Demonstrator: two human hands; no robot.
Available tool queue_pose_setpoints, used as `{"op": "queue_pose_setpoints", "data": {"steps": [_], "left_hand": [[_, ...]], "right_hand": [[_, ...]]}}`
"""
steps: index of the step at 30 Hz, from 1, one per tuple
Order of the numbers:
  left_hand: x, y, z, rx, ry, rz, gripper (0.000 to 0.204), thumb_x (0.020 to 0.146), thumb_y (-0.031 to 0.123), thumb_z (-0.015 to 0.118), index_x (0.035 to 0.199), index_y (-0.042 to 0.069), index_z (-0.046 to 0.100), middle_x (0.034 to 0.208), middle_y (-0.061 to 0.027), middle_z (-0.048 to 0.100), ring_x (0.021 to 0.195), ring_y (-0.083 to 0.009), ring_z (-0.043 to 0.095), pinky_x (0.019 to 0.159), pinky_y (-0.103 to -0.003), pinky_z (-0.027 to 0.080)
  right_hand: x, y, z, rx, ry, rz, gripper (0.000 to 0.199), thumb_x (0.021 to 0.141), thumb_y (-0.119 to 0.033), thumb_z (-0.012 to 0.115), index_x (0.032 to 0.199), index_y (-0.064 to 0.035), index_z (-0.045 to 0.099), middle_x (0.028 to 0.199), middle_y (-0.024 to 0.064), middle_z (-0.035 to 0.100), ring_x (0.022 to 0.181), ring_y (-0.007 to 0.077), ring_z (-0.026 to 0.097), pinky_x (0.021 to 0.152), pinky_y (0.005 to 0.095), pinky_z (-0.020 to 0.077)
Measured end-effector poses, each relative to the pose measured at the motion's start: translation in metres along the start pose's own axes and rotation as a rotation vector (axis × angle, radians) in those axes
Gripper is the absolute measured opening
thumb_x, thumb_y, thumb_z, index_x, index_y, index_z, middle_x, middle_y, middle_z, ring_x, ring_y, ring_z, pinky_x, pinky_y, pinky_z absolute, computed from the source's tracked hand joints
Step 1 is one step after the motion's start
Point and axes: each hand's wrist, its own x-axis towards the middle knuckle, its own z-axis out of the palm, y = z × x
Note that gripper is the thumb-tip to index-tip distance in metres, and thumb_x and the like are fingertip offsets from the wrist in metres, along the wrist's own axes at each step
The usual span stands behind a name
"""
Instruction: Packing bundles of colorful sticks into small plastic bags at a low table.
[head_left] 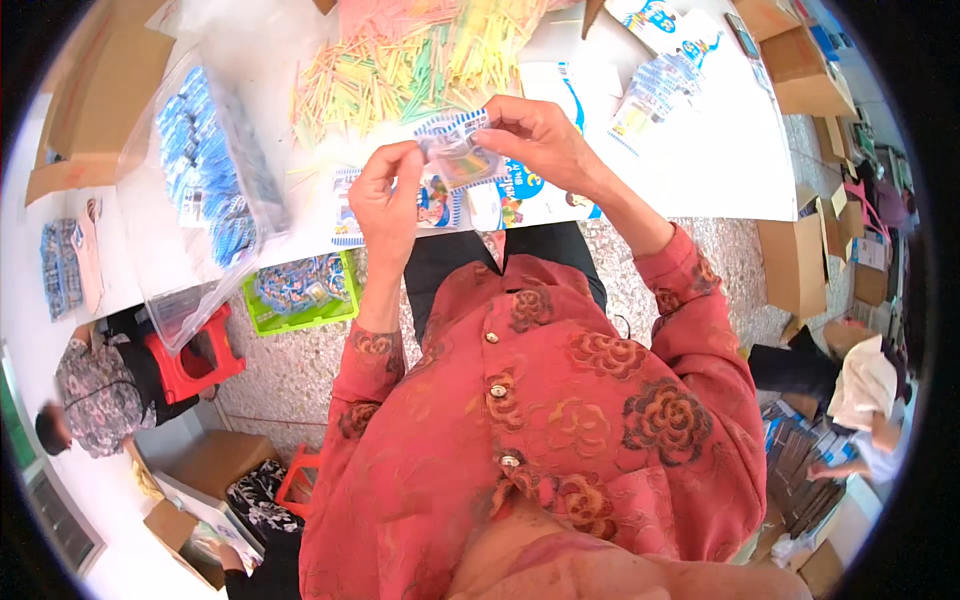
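Both my hands hold one small clear plastic packet (457, 152) with a blue and white striped edge, raised above the white table (700, 170). My left hand (385, 200) pinches its left side. My right hand (537, 135) grips its top right corner. Thin coloured sticks show inside the packet. Just beyond it on the table lies a wide heap of yellow, green and pink sticks (410, 65). Printed cards (440, 205) lie flat on the table under my hands.
A large clear bag of blue packets (215, 170) lies at the table's left. A green tray of packets (300, 290) and a red stool (195, 360) stand below. More packets (650, 95) lie at the right. Cardboard boxes (795, 260) line the floor. Other people sit at left and right.
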Motion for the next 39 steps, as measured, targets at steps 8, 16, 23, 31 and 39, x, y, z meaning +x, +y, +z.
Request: {"op": "queue_pose_setpoints", "data": {"steps": [8,16,23,31,39], "left_hand": [[-0.010,0.006,0.017,-0.022,-0.120,-0.175,0.011,0.083,0.002,0.064,0.076,0.000,0.055,0.070,-0.0002,0.055,0.059,-0.0031,0.048,0.048,-0.017,0.036],[-0.015,0.003,0.027,0.027,-0.149,-0.135,0.009,0.084,0.002,0.063,0.091,-0.004,0.063,0.082,-0.0042,0.063,0.073,-0.0075,0.056,0.070,-0.022,0.046],[-0.015,-0.029,-0.040,0.305,0.042,-0.063,0.013,0.085,0.004,0.062,0.095,-0.004,0.064,0.086,-0.0042,0.064,0.077,-0.0081,0.056,0.073,-0.023,0.046],[-0.021,-0.050,-0.102,0.908,0.232,0.116,0.037,0.076,0.019,0.072,0.105,-0.001,0.061,0.102,-0.0145,0.062,0.098,-0.0271,0.057,0.087,-0.036,0.043],[-0.024,-0.067,-0.108,1.136,0.153,0.110,0.049,0.063,0.026,0.080,0.103,0.003,0.062,0.102,-0.0147,0.059,0.096,-0.0330,0.054,0.084,-0.042,0.042]], "right_hand": [[-0.027,0.010,-0.001,0.059,-0.025,0.055,0.025,0.083,-0.016,0.067,0.101,-0.0021,0.058,0.082,-0.0014,0.058,0.075,0.0029,0.048,0.066,0.0218,0.0422],[-0.060,0.037,-0.058,-0.167,0.307,0.126,0.025,0.081,-0.019,0.068,0.101,-0.0047,0.069,0.085,0.0017,0.069,0.072,0.0041,0.056,0.066,0.0230,0.0482],[-0.080,0.093,-0.148,-0.749,0.721,0.194,0.030,0.080,-0.030,0.069,0.090,-0.0018,0.068,0.067,0.0086,0.063,0.056,0.0107,0.051,0.052,0.0301,0.0424],[-0.082,0.106,-0.152,-1.107,0.955,-0.050,0.051,0.074,-0.027,0.075,0.118,-0.0066,0.056,0.101,0.0102,0.059,0.080,0.0209,0.054,0.071,0.0319,0.0454],[-0.079,0.080,-0.140,-1.005,0.990,-0.168,0.052,0.080,-0.020,0.071,0.126,-0.0099,0.049,0.130,0.0116,0.040,0.100,0.0237,0.050,0.079,0.0355,0.0450]]}}
